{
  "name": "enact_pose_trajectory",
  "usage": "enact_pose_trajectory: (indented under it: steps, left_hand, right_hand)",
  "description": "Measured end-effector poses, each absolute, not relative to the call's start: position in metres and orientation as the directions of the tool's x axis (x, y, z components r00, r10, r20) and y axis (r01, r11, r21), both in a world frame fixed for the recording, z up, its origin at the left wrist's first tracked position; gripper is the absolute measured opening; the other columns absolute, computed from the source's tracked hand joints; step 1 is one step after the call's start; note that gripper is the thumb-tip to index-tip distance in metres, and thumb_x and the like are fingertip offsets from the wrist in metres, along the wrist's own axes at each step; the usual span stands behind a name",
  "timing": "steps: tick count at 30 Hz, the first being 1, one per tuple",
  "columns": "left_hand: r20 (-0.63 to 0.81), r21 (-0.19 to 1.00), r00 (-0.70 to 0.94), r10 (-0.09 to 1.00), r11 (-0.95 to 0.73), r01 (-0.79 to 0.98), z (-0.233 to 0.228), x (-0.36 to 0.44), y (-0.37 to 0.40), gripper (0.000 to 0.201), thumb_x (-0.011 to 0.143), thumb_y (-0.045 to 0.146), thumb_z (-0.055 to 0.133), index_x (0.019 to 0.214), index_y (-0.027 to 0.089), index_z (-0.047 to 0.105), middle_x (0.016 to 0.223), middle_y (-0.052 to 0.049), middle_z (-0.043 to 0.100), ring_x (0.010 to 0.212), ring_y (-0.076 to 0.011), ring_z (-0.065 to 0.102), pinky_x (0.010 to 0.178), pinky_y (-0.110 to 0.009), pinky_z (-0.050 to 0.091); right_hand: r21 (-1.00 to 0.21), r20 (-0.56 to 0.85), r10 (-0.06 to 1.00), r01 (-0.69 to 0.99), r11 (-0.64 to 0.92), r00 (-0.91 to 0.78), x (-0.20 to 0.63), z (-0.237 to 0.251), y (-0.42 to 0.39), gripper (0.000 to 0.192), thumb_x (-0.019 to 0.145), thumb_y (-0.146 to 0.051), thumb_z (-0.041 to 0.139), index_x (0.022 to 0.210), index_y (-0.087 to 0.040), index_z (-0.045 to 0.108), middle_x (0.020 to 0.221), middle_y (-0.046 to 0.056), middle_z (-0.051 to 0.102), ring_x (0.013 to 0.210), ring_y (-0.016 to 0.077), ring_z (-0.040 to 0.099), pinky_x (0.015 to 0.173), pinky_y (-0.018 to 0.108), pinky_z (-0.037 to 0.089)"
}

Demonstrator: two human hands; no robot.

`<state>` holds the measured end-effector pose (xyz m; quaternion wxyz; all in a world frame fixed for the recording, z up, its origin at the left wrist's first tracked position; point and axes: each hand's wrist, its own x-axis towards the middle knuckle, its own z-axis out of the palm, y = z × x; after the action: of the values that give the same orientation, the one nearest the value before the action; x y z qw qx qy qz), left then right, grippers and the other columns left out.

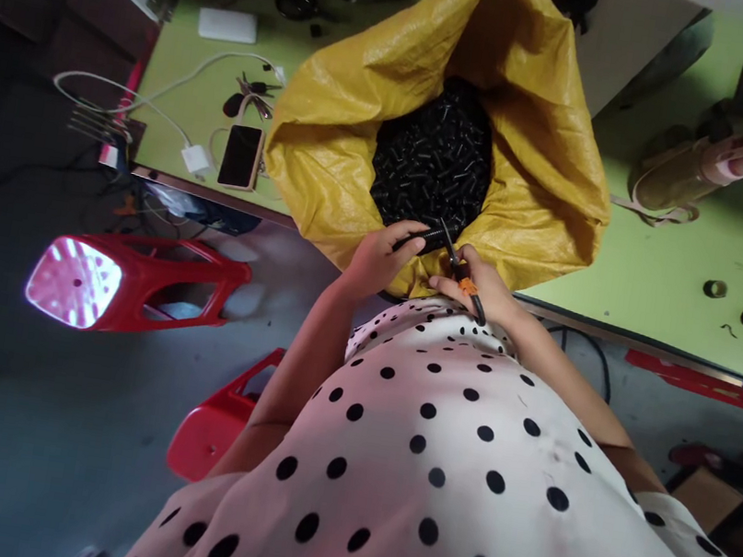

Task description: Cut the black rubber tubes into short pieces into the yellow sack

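My left hand (378, 256) pinches a short black tube-like piece (431, 237) between thumb and fingers, over the near rim of a yellow woven sack (341, 106). In my right hand (482, 286) is a slim knife-like tool (467, 285) with a black and orange handle. Its thin tip points up and left, close to the black piece; whether they touch I cannot tell. Inside the open sack lies a heap of small black cylindrical pieces (436, 153).
Left of the sack, a phone (241, 157), keys (256, 98), a white charger cable (153, 102) and a white box (228, 25) lie on the green table (662, 294). A bottle (686, 177) stands at right. Red stools (167, 290) are on the floor at left.
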<state>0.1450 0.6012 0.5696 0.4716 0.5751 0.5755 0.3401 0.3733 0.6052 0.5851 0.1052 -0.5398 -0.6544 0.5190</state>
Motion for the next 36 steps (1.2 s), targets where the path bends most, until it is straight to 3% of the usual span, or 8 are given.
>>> enact_pose_trajectory:
  steps: [7, 12, 15, 19, 27, 31, 36]
  left_hand:
    - [-0.145, 0.943, 0.142, 0.979, 0.093, 0.32, 0.568, 0.139, 0.606, 0.033, 0.095, 0.037, 0.066, 0.117, 0.019, 0.081, 0.12, -0.009, 0.081, 0.112, -0.0241, 0.073, 0.104, -0.034, 0.054]
    - [-0.209, 0.942, 0.144, 0.967, 0.16, 0.293, 0.565, 0.134, 0.611, 0.036, 0.094, 0.038, 0.067, 0.121, 0.018, 0.08, 0.086, -0.003, 0.074, 0.078, -0.0174, 0.066, 0.077, -0.029, 0.053]
    - [-0.228, 0.949, 0.117, 0.967, 0.194, 0.248, 0.563, 0.136, 0.612, 0.035, 0.094, 0.037, 0.068, 0.12, 0.018, 0.081, 0.078, 0.0, 0.069, 0.07, -0.0154, 0.061, 0.069, -0.027, 0.049]
    - [-0.217, 0.956, 0.093, 0.972, 0.193, 0.22, 0.56, 0.139, 0.611, 0.029, 0.092, 0.035, 0.07, 0.114, 0.02, 0.082, 0.085, -0.003, 0.074, 0.08, -0.0172, 0.067, 0.079, -0.029, 0.054]
    - [-0.176, 0.952, 0.147, 0.973, 0.13, 0.277, 0.56, 0.135, 0.609, 0.034, 0.093, 0.043, 0.07, 0.116, 0.021, 0.083, 0.123, -0.009, 0.082, 0.118, -0.0283, 0.074, 0.109, -0.039, 0.055]
    - [-0.189, 0.941, 0.248, 0.95, 0.102, 0.324, 0.562, 0.134, 0.609, 0.035, 0.094, 0.045, 0.069, 0.118, 0.023, 0.082, 0.126, -0.008, 0.083, 0.121, -0.0298, 0.074, 0.112, -0.041, 0.055]
    - [-0.167, 0.94, 0.176, 0.97, 0.102, 0.326, 0.561, 0.135, 0.611, 0.036, 0.095, 0.043, 0.065, 0.119, 0.019, 0.079, 0.126, -0.01, 0.082, 0.119, -0.0272, 0.074, 0.11, -0.038, 0.055]
  right_hand:
    - [-0.803, -0.401, 0.829, 0.585, -0.113, -0.39, 0.37, 0.582, 0.608, 0.061, 0.084, -0.083, 0.068, 0.093, -0.026, 0.048, 0.07, -0.003, 0.054, 0.066, 0.0195, 0.051, 0.065, 0.034, 0.037]
    - [-0.836, -0.323, 0.86, 0.545, -0.064, -0.395, 0.372, 0.568, 0.609, 0.06, 0.087, -0.083, 0.065, 0.087, -0.025, 0.05, 0.067, -0.003, 0.05, 0.064, 0.0174, 0.046, 0.061, 0.033, 0.035]
    - [-0.846, -0.295, 0.869, 0.531, -0.044, -0.397, 0.373, 0.56, 0.61, 0.06, 0.087, -0.083, 0.065, 0.084, -0.025, 0.05, 0.068, -0.003, 0.048, 0.063, 0.0169, 0.044, 0.061, 0.032, 0.034]
    - [-0.854, -0.291, 0.871, 0.518, -0.05, -0.396, 0.373, 0.553, 0.609, 0.063, 0.085, -0.086, 0.064, 0.08, -0.025, 0.047, 0.066, -0.003, 0.046, 0.063, 0.0163, 0.042, 0.062, 0.032, 0.033]
    - [-0.848, -0.339, 0.858, 0.52, -0.101, -0.387, 0.37, 0.561, 0.61, 0.062, 0.081, -0.085, 0.07, 0.082, -0.024, 0.053, 0.069, -0.002, 0.052, 0.065, 0.0172, 0.047, 0.063, 0.032, 0.036]
    - [-0.841, -0.339, 0.827, 0.539, -0.053, -0.448, 0.372, 0.567, 0.62, 0.06, 0.08, -0.081, 0.074, 0.086, -0.024, 0.056, 0.074, -0.001, 0.057, 0.069, 0.0176, 0.051, 0.066, 0.031, 0.038]
    - [-0.848, -0.276, 0.875, 0.53, -0.026, -0.399, 0.376, 0.557, 0.62, 0.06, 0.085, -0.08, 0.072, 0.076, -0.024, 0.049, 0.063, -0.004, 0.045, 0.06, 0.0151, 0.042, 0.059, 0.031, 0.031]
